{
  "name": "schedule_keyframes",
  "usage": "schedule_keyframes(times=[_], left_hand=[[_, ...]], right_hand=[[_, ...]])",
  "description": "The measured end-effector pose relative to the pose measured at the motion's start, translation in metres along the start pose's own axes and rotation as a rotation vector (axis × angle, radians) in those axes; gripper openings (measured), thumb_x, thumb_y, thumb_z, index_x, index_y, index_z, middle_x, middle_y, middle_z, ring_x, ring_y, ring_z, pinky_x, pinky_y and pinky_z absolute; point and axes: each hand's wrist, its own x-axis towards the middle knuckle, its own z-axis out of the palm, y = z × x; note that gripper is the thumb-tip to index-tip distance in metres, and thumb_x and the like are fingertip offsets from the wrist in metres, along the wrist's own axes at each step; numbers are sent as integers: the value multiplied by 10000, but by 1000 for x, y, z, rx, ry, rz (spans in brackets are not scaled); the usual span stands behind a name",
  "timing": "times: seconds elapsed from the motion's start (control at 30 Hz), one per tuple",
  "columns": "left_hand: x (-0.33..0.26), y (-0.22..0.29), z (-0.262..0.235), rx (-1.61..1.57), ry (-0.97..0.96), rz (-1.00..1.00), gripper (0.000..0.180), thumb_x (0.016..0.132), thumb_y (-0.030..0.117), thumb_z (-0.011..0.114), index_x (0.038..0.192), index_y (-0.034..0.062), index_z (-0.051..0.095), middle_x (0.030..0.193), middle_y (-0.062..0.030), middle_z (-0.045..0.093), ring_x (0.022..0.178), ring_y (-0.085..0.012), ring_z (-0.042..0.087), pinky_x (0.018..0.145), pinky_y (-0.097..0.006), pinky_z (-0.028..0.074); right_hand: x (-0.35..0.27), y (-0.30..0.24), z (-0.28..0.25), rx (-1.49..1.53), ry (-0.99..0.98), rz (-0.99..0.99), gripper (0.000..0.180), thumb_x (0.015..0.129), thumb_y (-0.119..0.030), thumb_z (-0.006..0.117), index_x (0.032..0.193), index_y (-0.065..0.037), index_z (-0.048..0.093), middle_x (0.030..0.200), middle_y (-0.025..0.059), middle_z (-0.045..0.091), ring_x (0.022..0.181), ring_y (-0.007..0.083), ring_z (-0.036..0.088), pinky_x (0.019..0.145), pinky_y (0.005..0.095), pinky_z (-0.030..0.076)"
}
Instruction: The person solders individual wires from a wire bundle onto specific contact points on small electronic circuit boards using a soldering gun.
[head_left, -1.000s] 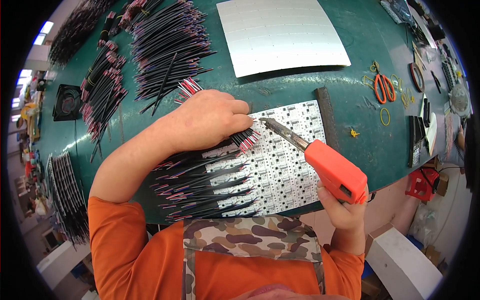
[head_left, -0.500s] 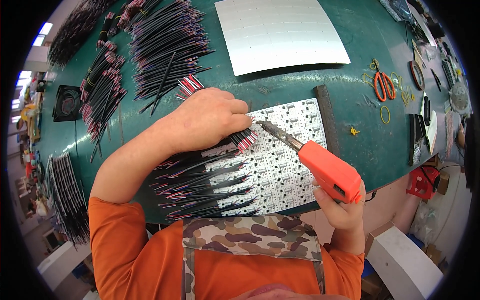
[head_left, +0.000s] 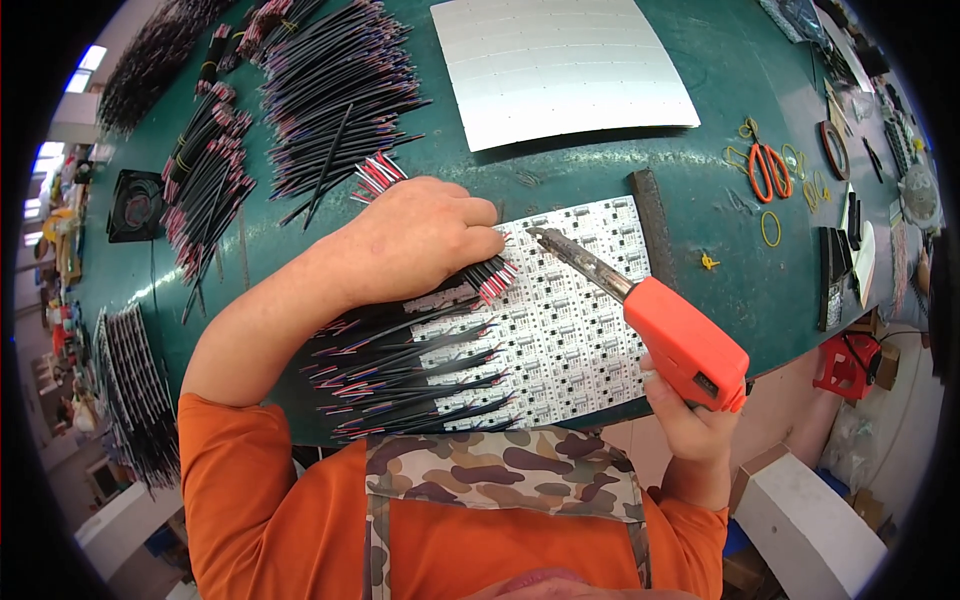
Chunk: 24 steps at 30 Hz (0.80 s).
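Green and shiny, the surface (head_left: 790, 295) in front of you curves across the fisheye view, and a red stool (head_left: 845, 367) shows beyond its edge at the lower right. On its far side, above your hands, lies a pale panel (head_left: 570, 70). To the left of the panel spreads a broad pile of black wires (head_left: 340, 90) with coloured ends, and further left are wire bundles (head_left: 205, 170) tied with yellow bands, just beside a square black fan (head_left: 135, 206). Over on the right you have orange-handled scissors (head_left: 770, 175) and a yellow rubber band (head_left: 770, 229).

Close to you rests a white circuit board sheet (head_left: 570, 325), its right edge near a dark bar (head_left: 655, 230). Rows of black wires (head_left: 430, 370) reach over its left part. Your left hand (head_left: 425, 235) is above its upper left corner, the fingers closed around a bunch of wires (head_left: 380, 175) whose red and white ends stick out on both sides of your fist. Your right hand (head_left: 690, 425) has its fingers wrapped round the red handle of a soldering iron (head_left: 685, 335). Its tip points up and left over the upper part of the sheet, just beside your left fingers; you cannot tell whether it touches the sheet.
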Motion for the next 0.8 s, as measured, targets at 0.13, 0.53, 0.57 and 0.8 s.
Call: schedule_keyframes(times=[0.13, 0.53, 0.57, 0.8], left_hand=[[-1, 6, -5, -36, 79, -32, 309, 712, 26, 635, 1013, 86, 671, 820, -58, 582, 800, -286, 598, 711, -398, 483], [-11, 18, -17, -270, 130, -243, 324, 699, -9, 716, 1004, 76, 646, 851, -92, 633, 779, -317, 637, 654, -361, 514], [-10, 18, -17, -271, 128, -241, 324, 699, -9, 716, 1004, 76, 646, 851, -92, 633, 779, -317, 637, 654, -361, 514], [-14, 27, -5, -64, 89, -63, 442, 651, 28, 707, 1081, 108, 641, 766, -55, 590, 690, -276, 622, 567, -389, 491]], right_hand=[[0, 0, 0, 57, 8, -5, 478, 734, 34, 728, 1194, 52, 600, 1187, 181, 640, 1000, 232, 663, 866, 326, 509], [-9, 2, -4, 105, 30, -36, 387, 821, 3, 651, 1199, 61, 587, 1073, 155, 693, 1020, 230, 657, 923, 359, 490], [-10, 5, -5, 106, 32, -34, 387, 821, 3, 651, 1199, 61, 587, 1073, 155, 693, 1020, 230, 657, 923, 359, 490], [-12, 14, -10, -6, -7, -149, 517, 735, 13, 753, 1218, 74, 579, 1140, 175, 656, 902, 202, 663, 810, 308, 513]])
